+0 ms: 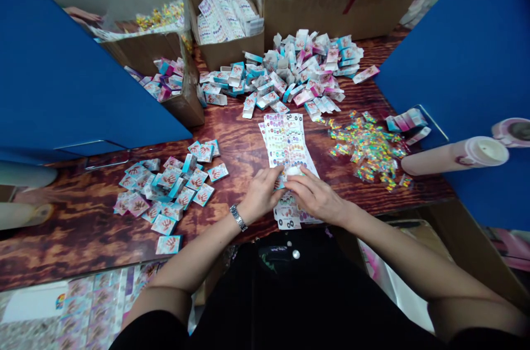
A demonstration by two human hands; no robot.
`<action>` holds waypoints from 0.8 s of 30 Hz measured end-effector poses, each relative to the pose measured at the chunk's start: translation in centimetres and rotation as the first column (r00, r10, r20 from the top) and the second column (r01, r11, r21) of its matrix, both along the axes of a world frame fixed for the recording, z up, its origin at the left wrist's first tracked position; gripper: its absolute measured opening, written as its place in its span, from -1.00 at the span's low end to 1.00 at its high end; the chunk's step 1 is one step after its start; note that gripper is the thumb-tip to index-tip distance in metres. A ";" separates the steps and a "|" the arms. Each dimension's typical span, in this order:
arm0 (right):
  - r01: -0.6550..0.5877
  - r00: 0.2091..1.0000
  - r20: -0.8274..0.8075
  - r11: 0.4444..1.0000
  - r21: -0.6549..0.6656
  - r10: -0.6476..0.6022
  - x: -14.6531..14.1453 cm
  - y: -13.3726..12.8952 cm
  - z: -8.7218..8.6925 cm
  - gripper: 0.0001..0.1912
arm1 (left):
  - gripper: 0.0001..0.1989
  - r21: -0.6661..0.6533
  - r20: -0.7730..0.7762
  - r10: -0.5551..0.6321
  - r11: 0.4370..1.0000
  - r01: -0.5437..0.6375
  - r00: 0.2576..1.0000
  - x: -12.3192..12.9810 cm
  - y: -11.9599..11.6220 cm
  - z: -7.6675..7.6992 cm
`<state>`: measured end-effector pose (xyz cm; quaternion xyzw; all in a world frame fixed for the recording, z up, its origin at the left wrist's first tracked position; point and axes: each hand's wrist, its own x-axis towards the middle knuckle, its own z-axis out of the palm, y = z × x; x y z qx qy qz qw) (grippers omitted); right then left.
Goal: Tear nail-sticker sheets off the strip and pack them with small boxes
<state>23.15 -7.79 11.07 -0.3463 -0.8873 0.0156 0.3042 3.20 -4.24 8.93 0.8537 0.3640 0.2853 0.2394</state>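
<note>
Item, our left hand (265, 189): one, fingers closed on a small blue-and-white carton (280, 180), mostly covered by the fingertips. Item, our right hand (318, 195): one, thumb and fingers pinching a white piece (295, 171) against it, too indistinct for us to name. The carton is held over the printed sheets (285, 140), one overlapping pile, white with rows of coloured round motifs. Item, bracelet watch (238, 217): one, left wrist.

To our left, closed cartons (169, 176): one heap, over twenty, white and blue, each visible front bearing a red hand print; one lies nearest us. To our right, clear packets (368, 146): one heap, contents yellow, green and orange, too many to count. Beyond the sheets, open-ended cartons (285, 71): one large heap, blue or pink sided, uncounted.

At the back, cardboard boxes: three, namely one of cartons (192, 93), one of folded sheets (232, 49), one large (339, 13). Blue panels (459, 57): two, flanking us.
</note>
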 end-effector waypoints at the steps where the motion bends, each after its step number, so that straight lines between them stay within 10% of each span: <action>1: -0.008 1.000 -0.022 1.000 -0.026 0.008 0.2 0.1 0.0 -0.62 | -0.51 -0.015 0.021 -0.012 1.000 0.012 1.000 0.0 -0.1 0.0; 12: -0.036 0.975 -0.219 0.961 -0.275 -0.026 0.2 0.9 0.6 -0.75 | -0.59 -0.166 0.127 -0.064 0.982 0.085 0.990 0.2 -0.5 0.4; 17: 0.280 0.886 -0.261 0.891 -0.358 -0.384 -0.9 0.3 0.3 -0.63 | -0.67 -0.074 0.096 -0.049 0.996 0.057 0.994 0.3 -0.5 0.4; 24: 0.282 0.736 -0.418 0.803 -0.526 -0.532 -2.8 -0.9 -0.2 -0.64 | -0.53 0.128 -0.005 -0.028 0.991 0.028 1.000 0.5 -1.0 0.5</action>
